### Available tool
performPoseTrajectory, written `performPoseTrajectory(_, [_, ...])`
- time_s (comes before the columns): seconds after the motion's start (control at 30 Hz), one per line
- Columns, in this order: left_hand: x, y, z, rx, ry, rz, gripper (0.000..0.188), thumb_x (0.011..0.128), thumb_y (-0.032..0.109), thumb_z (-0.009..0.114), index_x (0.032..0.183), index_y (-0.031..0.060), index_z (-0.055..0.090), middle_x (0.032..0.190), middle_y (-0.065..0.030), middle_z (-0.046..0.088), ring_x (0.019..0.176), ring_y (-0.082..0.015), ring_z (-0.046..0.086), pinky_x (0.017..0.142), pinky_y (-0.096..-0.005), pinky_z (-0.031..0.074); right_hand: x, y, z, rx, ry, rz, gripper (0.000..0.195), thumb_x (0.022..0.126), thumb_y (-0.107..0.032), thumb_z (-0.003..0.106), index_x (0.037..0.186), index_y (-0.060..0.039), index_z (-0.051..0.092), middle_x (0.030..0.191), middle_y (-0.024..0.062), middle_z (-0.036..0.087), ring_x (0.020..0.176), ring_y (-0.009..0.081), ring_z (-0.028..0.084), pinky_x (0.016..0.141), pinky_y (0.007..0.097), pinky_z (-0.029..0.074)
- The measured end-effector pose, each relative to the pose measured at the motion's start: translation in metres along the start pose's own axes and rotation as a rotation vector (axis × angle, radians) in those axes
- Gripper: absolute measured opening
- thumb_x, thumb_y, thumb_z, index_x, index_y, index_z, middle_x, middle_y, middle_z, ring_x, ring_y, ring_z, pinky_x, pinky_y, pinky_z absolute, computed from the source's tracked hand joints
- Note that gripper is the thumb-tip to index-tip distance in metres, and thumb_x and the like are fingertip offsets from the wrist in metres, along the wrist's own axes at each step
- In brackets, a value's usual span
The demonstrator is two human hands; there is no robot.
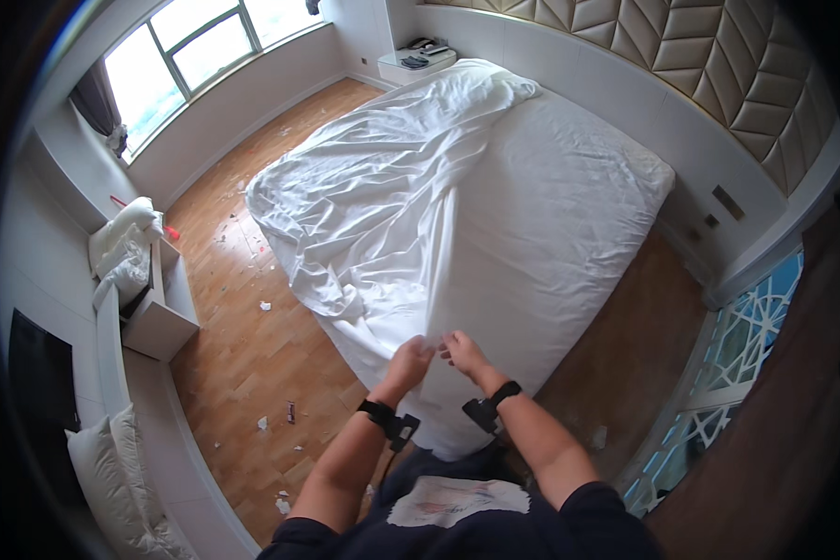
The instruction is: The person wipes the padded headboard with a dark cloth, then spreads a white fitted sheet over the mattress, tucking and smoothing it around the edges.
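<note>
A loose white sheet or duvet cover (371,210) lies rumpled over the window side of the bed. A fitted white cloth (560,196) covers the mattress on the other side. Near the bed's closest edge, my left hand (409,364) grips the loose cloth, and a long fold runs from it up the bed. My right hand (467,355) is just beside it with curled fingers at the same edge. Whether those fingers pinch the cloth is too blurred to tell. Each wrist wears a black strap with a small device.
Paper scraps (264,306) litter the wooden floor (238,364) at the left. Pillows (112,476) lean near a dark wall screen (42,371); more bedding (126,245) sits on a white cabinet (164,325). A nightstand (409,66) stands at the far corner, and a patterned partition (749,336) at the right.
</note>
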State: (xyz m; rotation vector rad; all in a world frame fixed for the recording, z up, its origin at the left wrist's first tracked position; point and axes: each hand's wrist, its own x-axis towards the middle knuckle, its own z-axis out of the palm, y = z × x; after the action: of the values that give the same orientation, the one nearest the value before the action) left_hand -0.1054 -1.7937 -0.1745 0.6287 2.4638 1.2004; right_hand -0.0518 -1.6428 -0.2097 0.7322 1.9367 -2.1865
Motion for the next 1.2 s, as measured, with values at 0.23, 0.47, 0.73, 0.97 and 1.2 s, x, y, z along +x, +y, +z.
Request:
performPoseTrajectory(0.23, [-0.013,0.035,-0.001,0.104,-0.048,-0.015,0.028,0.092,0.029,0.059,0.092,0.0010,0.060,0.087,-0.0274,0.064,0.088,-0.0470,0.060,0.077,-0.0508,0.048,0.078,-0.030,-0.005,-0.096,0.153,0.057,0.037,0.095,-0.036,0.057,0.108,-0.0021,0.053,0.094,0.0114,0.062,0.081,0.0189,0.061,0.068,0.0361,0.053])
performPoseTrajectory(0.47, [-0.013,0.042,0.007,0.126,-0.183,-0.058,0.028,0.092,0.029,0.062,0.097,0.0017,0.063,0.087,-0.0243,0.066,0.084,-0.0406,0.063,0.076,-0.0446,0.049,0.164,-0.043,-0.052,0.110,0.052,0.170,0.036,0.090,-0.025,0.063,0.115,-0.0022,0.051,0.102,0.0120,0.061,0.088,0.0241,0.063,0.073,0.0417,0.055])
performPoseTrajectory(0.73, [-0.025,0.103,0.012,-0.278,-0.156,-0.466,0.023,0.094,0.021,0.066,0.100,-0.0016,0.067,0.075,-0.0125,0.063,0.071,-0.0119,0.052,0.068,-0.0324,0.046,0.277,-0.043,-0.100,0.339,-0.084,0.355,0.035,0.096,-0.022,0.057,0.122,-0.0004,0.049,0.112,0.0145,0.061,0.095,0.0288,0.064,0.078,0.0459,0.057])
performPoseTrajectory(0.97, [-0.010,0.140,0.008,-0.255,-0.142,-0.562,0.019,0.092,0.017,0.068,0.098,-0.0013,0.068,0.073,-0.0082,0.063,0.068,-0.0107,0.050,0.066,-0.0298,0.046,0.353,-0.044,-0.153,0.621,-0.279,0.418,0.029,0.103,-0.021,0.049,0.123,-0.0006,0.050,0.118,0.0137,0.060,0.106,0.0286,0.062,0.091,0.0476,0.054])
performPoseTrajectory(1.2, [0.000,0.125,0.012,0.195,-0.027,-0.371,0.019,0.087,0.019,0.068,0.087,0.0005,0.063,0.083,-0.0208,0.064,0.079,-0.0377,0.060,0.072,-0.0420,0.049,0.276,-0.060,-0.249,0.519,-0.006,0.092,0.019,0.102,-0.024,0.051,0.108,-0.0081,0.059,0.088,0.0004,0.061,0.078,0.0126,0.059,0.066,0.0298,0.052])
